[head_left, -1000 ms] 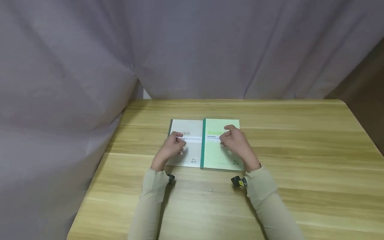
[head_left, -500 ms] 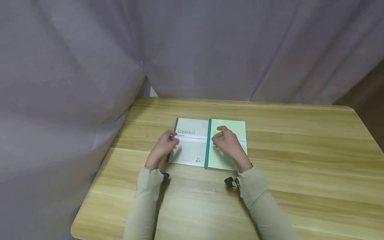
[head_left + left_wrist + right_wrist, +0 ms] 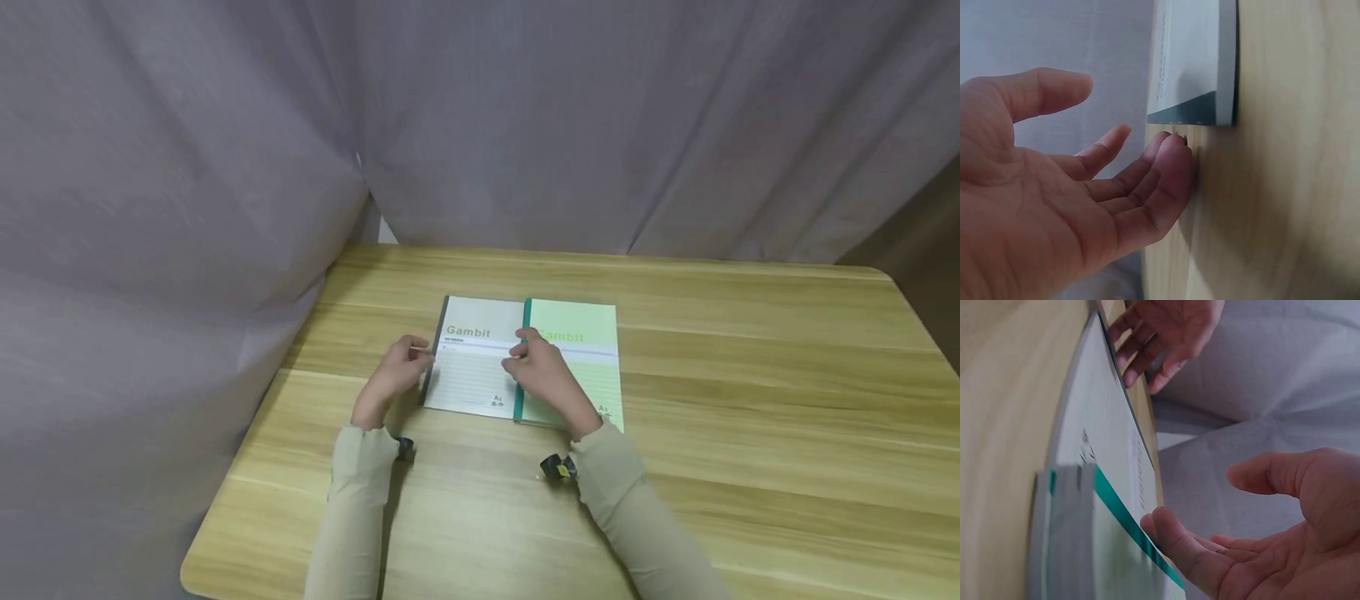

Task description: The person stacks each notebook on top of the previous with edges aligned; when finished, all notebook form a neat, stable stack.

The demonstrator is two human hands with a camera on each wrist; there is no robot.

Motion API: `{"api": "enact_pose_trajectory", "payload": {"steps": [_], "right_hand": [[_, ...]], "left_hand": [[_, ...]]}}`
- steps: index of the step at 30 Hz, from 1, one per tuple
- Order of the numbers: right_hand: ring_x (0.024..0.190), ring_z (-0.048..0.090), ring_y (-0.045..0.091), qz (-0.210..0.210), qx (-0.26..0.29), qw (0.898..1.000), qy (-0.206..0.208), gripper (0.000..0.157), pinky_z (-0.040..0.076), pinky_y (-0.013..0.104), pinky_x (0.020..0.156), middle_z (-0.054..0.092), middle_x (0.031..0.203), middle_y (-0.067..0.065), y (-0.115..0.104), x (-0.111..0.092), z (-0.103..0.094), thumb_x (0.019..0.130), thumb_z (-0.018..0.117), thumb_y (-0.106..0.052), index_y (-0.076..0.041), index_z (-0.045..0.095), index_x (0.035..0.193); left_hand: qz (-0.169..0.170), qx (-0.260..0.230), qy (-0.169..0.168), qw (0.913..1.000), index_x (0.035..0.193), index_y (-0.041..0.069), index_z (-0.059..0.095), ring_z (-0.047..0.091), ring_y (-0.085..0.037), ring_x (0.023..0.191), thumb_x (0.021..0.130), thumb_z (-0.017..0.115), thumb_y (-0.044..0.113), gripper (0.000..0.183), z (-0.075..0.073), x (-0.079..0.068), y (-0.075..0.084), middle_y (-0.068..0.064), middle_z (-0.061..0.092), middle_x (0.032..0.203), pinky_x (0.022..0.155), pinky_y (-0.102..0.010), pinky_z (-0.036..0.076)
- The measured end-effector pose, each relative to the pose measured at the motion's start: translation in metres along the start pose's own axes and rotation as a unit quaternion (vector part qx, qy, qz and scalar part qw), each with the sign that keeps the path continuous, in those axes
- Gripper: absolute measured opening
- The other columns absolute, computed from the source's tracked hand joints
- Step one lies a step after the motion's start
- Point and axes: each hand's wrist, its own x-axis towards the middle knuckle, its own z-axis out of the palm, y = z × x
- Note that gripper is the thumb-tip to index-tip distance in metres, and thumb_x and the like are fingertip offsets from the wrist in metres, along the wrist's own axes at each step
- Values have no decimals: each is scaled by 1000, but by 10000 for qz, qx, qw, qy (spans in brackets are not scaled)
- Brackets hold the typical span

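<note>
A white notebook [image 3: 476, 379] marked "Gambit", with a dark spine on its left, lies flat on the table. Against its right side lies a green notebook [image 3: 581, 321] with a teal spine; the right wrist view shows a thick stack [image 3: 1072, 537] there. My left hand [image 3: 390, 375] is just left of the white notebook's spine, its fingers loosely bent and apart from it in the left wrist view. Over the green notebook's teal spine hovers my right hand [image 3: 547, 375], thumb and fingers spread. Neither hand holds anything. Whether the right fingertips touch the spine I cannot tell.
The wooden table [image 3: 750, 400] extends far to the right of the notebooks. Grey curtains [image 3: 495, 125] hang behind it and along its left side. Each wrist wears a small black camera, the right one [image 3: 558, 467] near the table surface.
Both hands have shifted left. The left hand went from over the white notebook to beside its spine; the right went from the green cover to its spine. The head view turned slightly.
</note>
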Motion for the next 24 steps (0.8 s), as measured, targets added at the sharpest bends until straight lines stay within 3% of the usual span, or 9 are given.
{"api": "enact_pose_trajectory", "payload": {"steps": [9, 13, 19, 24], "right_hand": [[118, 61, 39, 117, -43, 9998, -167, 64, 50, 50, 98, 61, 129, 26, -1, 4, 16, 95, 59, -15, 8, 35, 149], [118, 61, 38, 121, -96, 9998, -153, 63, 49, 50, 99, 61, 129, 25, 0, 4, 17, 95, 59, -15, 8, 36, 149], [116, 62, 38, 63, -127, 9997, -181, 61, 50, 50, 98, 61, 129, 25, 1, 5, 16, 95, 59, -13, 8, 37, 148], [116, 62, 37, 4, -161, 9996, -212, 60, 51, 47, 96, 62, 127, 24, 3, 5, 15, 94, 58, -9, 9, 37, 148]], "left_hand": [[-20, -72, 42, 10000, 137, -9, 46, 57, -37, 112, 100, 53, 11, 43, 2, 2, 1, -28, 55, 128, 86, -43, 53], [-79, -28, 120, 9999, 138, -10, 46, 58, -32, 105, 98, 53, 8, 44, 6, 6, 4, -27, 55, 129, 81, -39, 54], [8, 699, 348, 9969, 135, -17, 49, 56, -29, 91, 91, 51, -5, 46, 11, 14, 7, -27, 58, 117, 72, -32, 50], [-27, 620, 392, 9973, 131, -16, 54, 54, -29, 93, 82, 52, -14, 48, 14, 18, 10, -19, 57, 103, 74, -34, 50]]}}
